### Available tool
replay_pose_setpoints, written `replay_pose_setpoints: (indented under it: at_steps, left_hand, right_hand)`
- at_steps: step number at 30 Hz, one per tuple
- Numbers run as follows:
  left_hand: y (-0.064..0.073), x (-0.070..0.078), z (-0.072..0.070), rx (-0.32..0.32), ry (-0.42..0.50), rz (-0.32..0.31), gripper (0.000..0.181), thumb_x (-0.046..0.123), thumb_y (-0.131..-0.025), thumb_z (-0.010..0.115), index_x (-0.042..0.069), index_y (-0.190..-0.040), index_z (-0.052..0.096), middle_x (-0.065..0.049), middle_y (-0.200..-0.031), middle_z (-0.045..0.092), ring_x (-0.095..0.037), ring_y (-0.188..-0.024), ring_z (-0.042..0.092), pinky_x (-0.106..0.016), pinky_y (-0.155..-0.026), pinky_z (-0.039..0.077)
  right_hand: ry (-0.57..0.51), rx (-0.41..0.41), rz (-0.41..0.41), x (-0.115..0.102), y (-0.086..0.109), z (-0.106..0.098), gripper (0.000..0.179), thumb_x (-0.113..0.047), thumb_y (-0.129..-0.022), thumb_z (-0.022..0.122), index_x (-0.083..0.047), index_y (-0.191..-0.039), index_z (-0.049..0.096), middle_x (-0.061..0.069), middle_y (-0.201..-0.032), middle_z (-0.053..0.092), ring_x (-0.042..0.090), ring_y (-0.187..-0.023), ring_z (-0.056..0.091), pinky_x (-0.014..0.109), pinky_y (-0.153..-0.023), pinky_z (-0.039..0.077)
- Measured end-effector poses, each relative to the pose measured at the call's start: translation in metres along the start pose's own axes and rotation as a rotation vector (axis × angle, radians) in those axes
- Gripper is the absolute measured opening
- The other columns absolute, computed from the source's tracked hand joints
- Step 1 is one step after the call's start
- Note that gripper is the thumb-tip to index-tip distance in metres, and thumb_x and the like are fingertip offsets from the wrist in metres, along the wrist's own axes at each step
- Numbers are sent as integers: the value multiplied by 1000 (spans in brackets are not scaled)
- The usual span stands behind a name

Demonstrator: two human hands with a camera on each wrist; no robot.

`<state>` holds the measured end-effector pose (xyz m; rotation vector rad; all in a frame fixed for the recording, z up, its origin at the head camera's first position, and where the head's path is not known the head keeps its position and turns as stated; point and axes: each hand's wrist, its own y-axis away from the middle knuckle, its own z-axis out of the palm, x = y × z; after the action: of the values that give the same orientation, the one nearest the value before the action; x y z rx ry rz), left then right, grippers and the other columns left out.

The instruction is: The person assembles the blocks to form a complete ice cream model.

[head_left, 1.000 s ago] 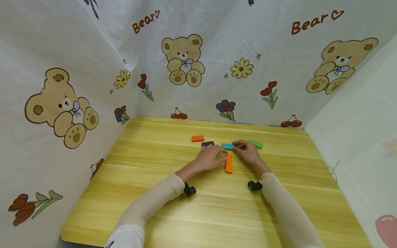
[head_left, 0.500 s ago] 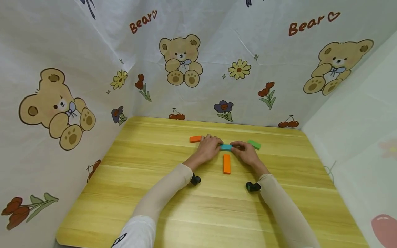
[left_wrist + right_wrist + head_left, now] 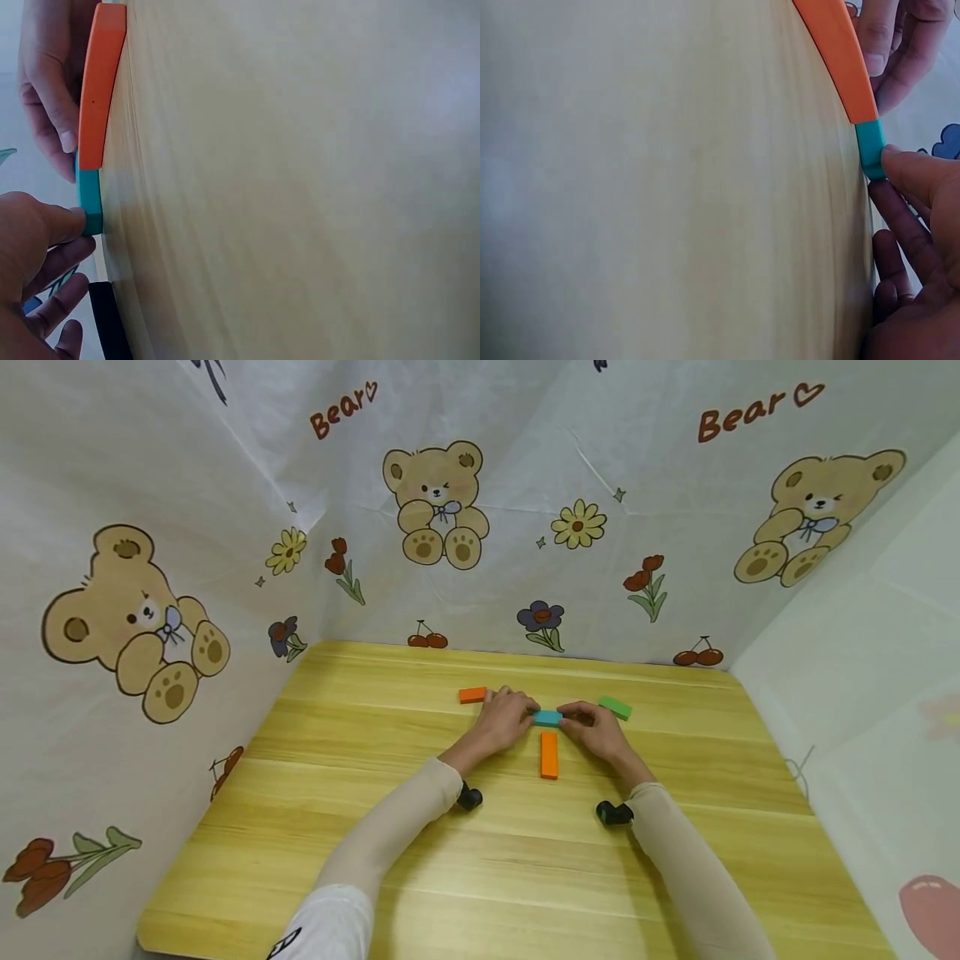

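Note:
A teal-blue rectangular block (image 3: 547,718) lies on the table between my two hands. My left hand (image 3: 507,720) has its thumb and fingertip at the block's left end. At the other end, the thumb and finger of my right hand (image 3: 597,731) pinch the block in the same way. An orange block (image 3: 549,756) lies lengthwise just nearer to me and overlaps the teal-blue one in both wrist views. Beside the left fingers, the left wrist view shows a dark block (image 3: 111,322), which the left hand hides in the head view.
A red-orange block (image 3: 472,695) lies just beyond the left hand, and a green block (image 3: 615,707) lies slanted behind the right hand. The wood-grain table (image 3: 495,877) meets a white bear-print cloth (image 3: 517,568) at its back and sides.
My left hand has moved from the near orange block, forward to the left end of the teal-blue block, covering the dark block. The right hand has stayed at its end.

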<state>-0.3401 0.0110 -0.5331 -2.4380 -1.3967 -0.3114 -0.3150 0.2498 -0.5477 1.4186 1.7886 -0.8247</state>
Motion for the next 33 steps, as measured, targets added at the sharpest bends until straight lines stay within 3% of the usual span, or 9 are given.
replay_pose_setpoints:
  at_steps: [11, 22, 33]
  left_hand:
    - [7, -1, 1, 5, 22, 18, 26, 33, -107, 69, 28, -130, 79, 7, -129, 78, -19, -109, 59, -42, -98, 37]
    - [13, -3, -1, 22, 30, 37, 25, 34, -106, 70, 29, -128, 79, 9, -127, 79, -19, -113, 60, -45, -103, 32]
    - [16, -1, -1, 10, 29, 41, 26, 35, -106, 71, 29, -129, 78, 10, -128, 78, -17, -110, 57, -44, -100, 30]
  right_hand:
    - [-24, -26, -10, 0, 5, 0, 35, -21, -106, 71, -2, -136, 71, 24, -133, 73, 37, -115, 68, 26, -94, 49]
    - [-32, -63, -11, -39, 21, -7, 32, -12, -104, 71, 4, -132, 71, 28, -129, 73, 41, -117, 67, 37, -101, 49]
    - [-30, -57, -32, -44, 26, -9, 32, -11, -103, 73, 7, -130, 72, 29, -128, 73, 41, -116, 67, 37, -100, 51]
